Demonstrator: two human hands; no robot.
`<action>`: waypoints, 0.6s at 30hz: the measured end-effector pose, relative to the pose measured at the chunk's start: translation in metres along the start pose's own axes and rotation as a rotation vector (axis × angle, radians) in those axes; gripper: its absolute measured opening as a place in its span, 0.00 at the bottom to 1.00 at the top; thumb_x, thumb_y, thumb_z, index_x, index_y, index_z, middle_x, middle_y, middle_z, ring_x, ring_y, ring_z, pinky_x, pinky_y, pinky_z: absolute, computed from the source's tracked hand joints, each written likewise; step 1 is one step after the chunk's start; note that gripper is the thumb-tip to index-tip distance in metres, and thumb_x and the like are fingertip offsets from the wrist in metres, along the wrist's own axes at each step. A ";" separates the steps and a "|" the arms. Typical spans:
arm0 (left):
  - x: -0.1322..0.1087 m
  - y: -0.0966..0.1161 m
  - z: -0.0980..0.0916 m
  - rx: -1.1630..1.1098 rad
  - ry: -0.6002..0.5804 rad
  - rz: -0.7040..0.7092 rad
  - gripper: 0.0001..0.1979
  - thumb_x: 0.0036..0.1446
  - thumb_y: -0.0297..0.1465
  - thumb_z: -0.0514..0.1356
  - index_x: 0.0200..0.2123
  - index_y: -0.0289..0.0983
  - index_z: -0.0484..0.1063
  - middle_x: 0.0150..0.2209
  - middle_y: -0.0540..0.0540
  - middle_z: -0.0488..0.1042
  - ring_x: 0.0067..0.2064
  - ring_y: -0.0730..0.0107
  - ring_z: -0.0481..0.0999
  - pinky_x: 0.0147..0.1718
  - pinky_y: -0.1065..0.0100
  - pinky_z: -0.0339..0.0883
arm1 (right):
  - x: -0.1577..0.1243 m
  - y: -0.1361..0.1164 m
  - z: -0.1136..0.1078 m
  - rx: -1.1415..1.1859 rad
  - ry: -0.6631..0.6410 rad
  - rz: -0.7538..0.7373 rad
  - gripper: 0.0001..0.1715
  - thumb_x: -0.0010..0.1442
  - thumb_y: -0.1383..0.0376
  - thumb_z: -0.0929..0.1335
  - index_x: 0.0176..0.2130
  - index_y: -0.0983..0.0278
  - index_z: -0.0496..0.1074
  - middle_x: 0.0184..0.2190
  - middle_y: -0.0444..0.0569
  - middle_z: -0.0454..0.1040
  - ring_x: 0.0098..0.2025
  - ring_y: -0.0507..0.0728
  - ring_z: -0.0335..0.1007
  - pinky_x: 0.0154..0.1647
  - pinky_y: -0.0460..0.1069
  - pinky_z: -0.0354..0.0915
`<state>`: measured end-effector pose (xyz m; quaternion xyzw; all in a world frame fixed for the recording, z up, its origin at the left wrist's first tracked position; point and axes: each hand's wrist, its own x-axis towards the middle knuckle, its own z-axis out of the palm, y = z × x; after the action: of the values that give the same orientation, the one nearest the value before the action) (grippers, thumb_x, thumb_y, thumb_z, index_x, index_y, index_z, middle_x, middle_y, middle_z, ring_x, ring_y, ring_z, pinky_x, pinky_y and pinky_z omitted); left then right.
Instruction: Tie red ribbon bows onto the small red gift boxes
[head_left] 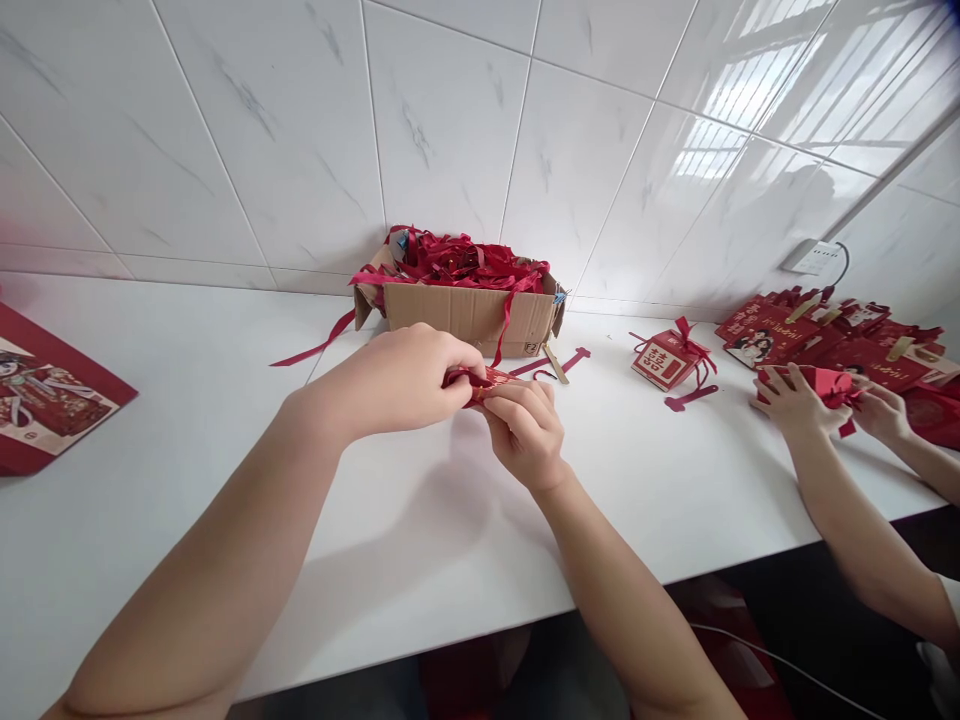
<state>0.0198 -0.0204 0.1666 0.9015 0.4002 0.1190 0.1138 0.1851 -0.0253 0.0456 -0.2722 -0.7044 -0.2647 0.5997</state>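
Observation:
In front of the cardboard box, my left hand (412,385) and my right hand (529,425) meet above the white table. Between their pinched fingers is a small red gift box (499,377) with gold print, mostly covered by the hands. My left fingers close on its left side, and my right fingers grip its near right side. The open cardboard box (457,312) just beyond is heaped with red ribbons (472,262). One loose red ribbon (319,342) trails from it to the left. By my right hand lie a gold strip (556,364) and dark red strips.
A finished red gift box (667,360) with a bow stands to the right, near a dark red strip (690,398). Farther right, another person's hands (799,405) hold a red box beside red gift bags (787,335). A red printed bag (60,400) lies left.

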 end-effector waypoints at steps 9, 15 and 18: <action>0.001 0.003 -0.001 0.013 -0.023 -0.025 0.11 0.52 0.30 0.51 0.23 0.41 0.70 0.20 0.52 0.70 0.21 0.72 0.64 0.20 0.67 0.48 | -0.001 0.001 0.000 0.000 -0.004 -0.006 0.10 0.60 0.75 0.66 0.35 0.60 0.66 0.30 0.44 0.77 0.32 0.51 0.71 0.34 0.48 0.61; 0.000 0.003 0.000 0.015 -0.019 -0.007 0.12 0.52 0.30 0.51 0.22 0.40 0.71 0.20 0.51 0.71 0.21 0.72 0.63 0.20 0.68 0.48 | 0.000 0.000 0.000 0.033 0.003 0.026 0.08 0.59 0.74 0.67 0.36 0.61 0.67 0.30 0.45 0.76 0.31 0.51 0.70 0.33 0.49 0.61; 0.000 0.002 0.001 0.016 0.006 0.014 0.12 0.53 0.30 0.51 0.23 0.41 0.72 0.21 0.51 0.72 0.22 0.72 0.64 0.20 0.68 0.48 | 0.000 0.000 -0.001 0.045 -0.002 0.056 0.08 0.60 0.74 0.66 0.37 0.61 0.68 0.32 0.47 0.75 0.33 0.52 0.70 0.34 0.49 0.64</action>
<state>0.0209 -0.0219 0.1660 0.9049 0.3949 0.1193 0.1047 0.1859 -0.0260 0.0461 -0.2784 -0.7031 -0.2315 0.6120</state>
